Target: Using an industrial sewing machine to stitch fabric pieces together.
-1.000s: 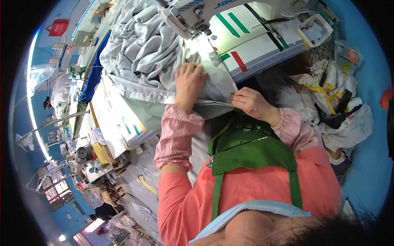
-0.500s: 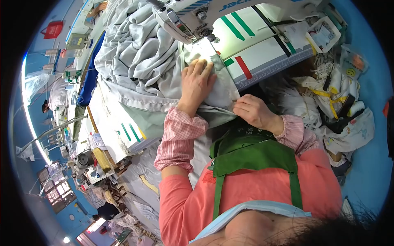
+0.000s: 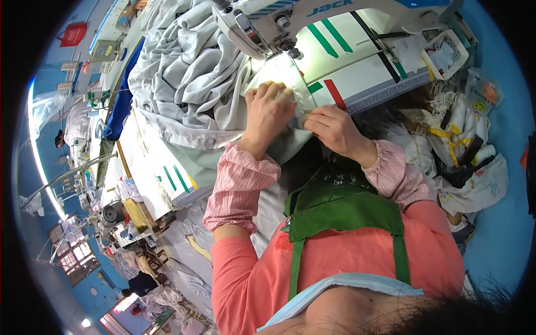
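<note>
A large heap of pale grey fabric (image 3: 184, 72) lies on the white sewing table (image 3: 357, 72), spilling to the left. My left hand (image 3: 268, 109) presses flat on the fabric's edge just below the sewing machine head (image 3: 262, 28). My right hand (image 3: 329, 125) pinches the folded fabric edge right beside it, near the red and green marks on the table top. Both hands touch the same strip of cloth in the lit spot under the needle.
A white tray (image 3: 444, 53) sits at the table's right end. Yellow tape and white cloth scraps (image 3: 463, 151) pile at the right. Another person (image 3: 70, 131) works at the far left among other tables and machines.
Both hands have pushed the fabric edge up toward the machine's needle, and my view has come closer to the machine. The right hand has closed in beside the left.
</note>
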The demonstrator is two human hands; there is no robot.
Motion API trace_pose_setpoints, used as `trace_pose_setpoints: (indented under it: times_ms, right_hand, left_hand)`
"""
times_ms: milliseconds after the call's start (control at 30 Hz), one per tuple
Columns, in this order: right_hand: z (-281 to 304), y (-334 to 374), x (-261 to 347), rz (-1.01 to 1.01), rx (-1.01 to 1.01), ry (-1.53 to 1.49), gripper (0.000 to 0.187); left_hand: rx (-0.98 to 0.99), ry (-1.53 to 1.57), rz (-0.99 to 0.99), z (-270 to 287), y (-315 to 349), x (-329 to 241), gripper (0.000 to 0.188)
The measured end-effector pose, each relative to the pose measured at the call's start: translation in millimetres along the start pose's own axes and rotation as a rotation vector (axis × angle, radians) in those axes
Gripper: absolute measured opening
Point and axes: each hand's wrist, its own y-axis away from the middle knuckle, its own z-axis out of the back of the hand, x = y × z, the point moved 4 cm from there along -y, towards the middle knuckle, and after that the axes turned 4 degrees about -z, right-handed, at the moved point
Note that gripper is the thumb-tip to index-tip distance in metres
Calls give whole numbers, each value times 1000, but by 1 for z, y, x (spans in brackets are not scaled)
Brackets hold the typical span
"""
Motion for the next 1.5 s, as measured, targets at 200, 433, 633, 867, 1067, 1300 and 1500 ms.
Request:
trace_pose_setpoints:
  times_ms: [200,433,633,867,1067,1300,1500]
  right_hand:
    - [-4,-13,-10,-24,-3,-7,24]
    - [-15,-37,-29,-40,-4,26,22]
    - [-15,-44,-32,-50,17,41,19]
    - [-21,-61,-41,-26,10,70,19]
    - [-27,-67,-48,-27,30,90,22]
    - [-27,-72,-50,-38,27,149,11]
    - [-27,-71,-51,-37,7,132,12]
  left_hand:
    - [-43,-24,-18,-2,-8,16,23]
    - [9,-11,-147,-5,-15,33,18]
    - [-4,22,-146,-1,-22,41,15]
    - [-49,-38,-146,-5,-25,58,18]
    - [-96,-35,-168,-10,-29,70,13]
    - [-106,-35,-173,-12,-31,77,13]
    - [-80,6,-134,-11,-33,77,14]
